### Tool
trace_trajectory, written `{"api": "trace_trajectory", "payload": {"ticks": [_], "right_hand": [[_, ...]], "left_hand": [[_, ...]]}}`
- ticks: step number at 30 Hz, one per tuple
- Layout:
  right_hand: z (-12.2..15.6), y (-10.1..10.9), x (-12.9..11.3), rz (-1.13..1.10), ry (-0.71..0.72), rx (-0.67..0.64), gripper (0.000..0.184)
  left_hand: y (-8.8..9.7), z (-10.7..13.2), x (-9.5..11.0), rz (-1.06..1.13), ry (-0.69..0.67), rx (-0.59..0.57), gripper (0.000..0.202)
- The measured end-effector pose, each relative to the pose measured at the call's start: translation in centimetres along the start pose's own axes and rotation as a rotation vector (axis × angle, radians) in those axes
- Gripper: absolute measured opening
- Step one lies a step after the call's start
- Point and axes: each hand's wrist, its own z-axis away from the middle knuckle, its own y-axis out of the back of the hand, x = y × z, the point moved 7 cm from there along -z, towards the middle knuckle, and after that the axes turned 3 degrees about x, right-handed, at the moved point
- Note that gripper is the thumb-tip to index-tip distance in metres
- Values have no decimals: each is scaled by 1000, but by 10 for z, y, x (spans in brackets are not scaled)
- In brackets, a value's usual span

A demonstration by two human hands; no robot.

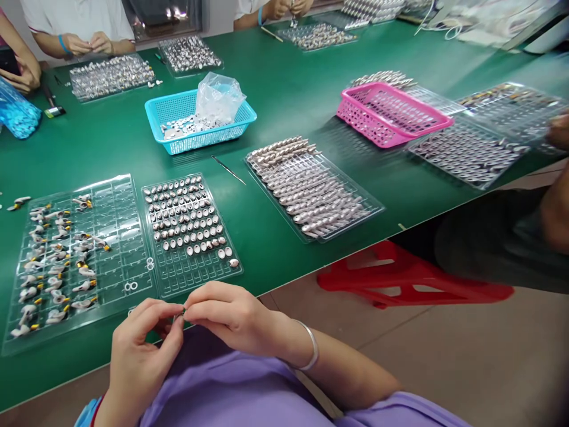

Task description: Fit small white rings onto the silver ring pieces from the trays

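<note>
My left hand and my right hand meet at the table's front edge, thumbs and fingertips pinched together. Between them is something small, mostly hidden by the fingers. Just beyond them lies a clear tray with rows of small round whitish parts; its near cells hold few. Left of it, a larger clear tray carries several white, grey and yellow small assemblies. Small white rings lie on that tray's right side.
A blue basket holds small parts and a plastic bag. Tweezers lie near it. Right are a tray of whitish stick-like parts, a pink basket and a red stool. Co-workers' hands work across the table.
</note>
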Motion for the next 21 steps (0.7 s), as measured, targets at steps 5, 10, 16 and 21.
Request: {"api": "trace_trajectory", "payload": {"ticks": [5, 10, 16, 21], "right_hand": [[0, 0, -1, 3, 23, 2, 14], [0, 0, 5, -27, -65, 30, 14], [-1, 4, 6, -43, -113, 82, 11], [0, 5, 3, -97, -101, 122, 9]], "left_hand": [[-1, 1, 6, -12, -31, 29, 12], [1, 1, 6, -13, -34, 18, 18], [1, 4, -4, 42, -9, -31, 21], [-12, 7, -33, 402, 376, -112, 15]]}}
